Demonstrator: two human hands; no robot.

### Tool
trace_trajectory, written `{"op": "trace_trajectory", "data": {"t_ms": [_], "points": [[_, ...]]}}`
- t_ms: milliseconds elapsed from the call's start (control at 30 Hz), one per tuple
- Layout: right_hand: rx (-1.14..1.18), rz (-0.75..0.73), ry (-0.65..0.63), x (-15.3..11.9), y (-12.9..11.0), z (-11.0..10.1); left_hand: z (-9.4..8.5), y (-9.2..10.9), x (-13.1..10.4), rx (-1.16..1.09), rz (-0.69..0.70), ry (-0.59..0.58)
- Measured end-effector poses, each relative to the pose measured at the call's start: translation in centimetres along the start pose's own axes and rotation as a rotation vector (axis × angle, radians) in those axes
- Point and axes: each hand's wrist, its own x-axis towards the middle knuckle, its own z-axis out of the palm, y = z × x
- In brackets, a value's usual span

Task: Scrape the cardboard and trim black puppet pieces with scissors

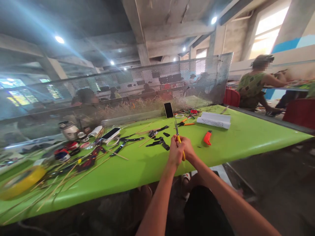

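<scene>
My hands are close together above the green table point(221, 137). My right hand point(187, 148) is closed around the yellow handles of long-nose pliers point(178, 139), whose thin metal jaws point up and away from me. Against it sits my left hand point(174, 151), its fingers closed near the pliers; what they pinch, if anything, is hidden. Just beyond lie black flat cut pieces point(161, 143) and a small black oval piece point(166, 134). Orange-handled pliers point(188, 124) rest behind the jaws, and a red utility knife point(207, 138) lies to the right.
On the left are thin sticks point(86, 173), a roll of yellow tape point(23, 180), jars point(62, 155) and a phone point(111, 134). Another phone point(168, 109) leans upright near the perforated metal screen point(147, 82). Rolled paper point(213, 120) lies at right. A person point(254, 82) sits beyond.
</scene>
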Motion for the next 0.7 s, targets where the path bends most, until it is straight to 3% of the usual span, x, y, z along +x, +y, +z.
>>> {"op": "trace_trajectory", "data": {"t_ms": [700], "points": [[0.128,-0.060,0.043,-0.66,0.75,0.38,0.01,-0.76,-0.59,0.052,0.087,-0.006]]}}
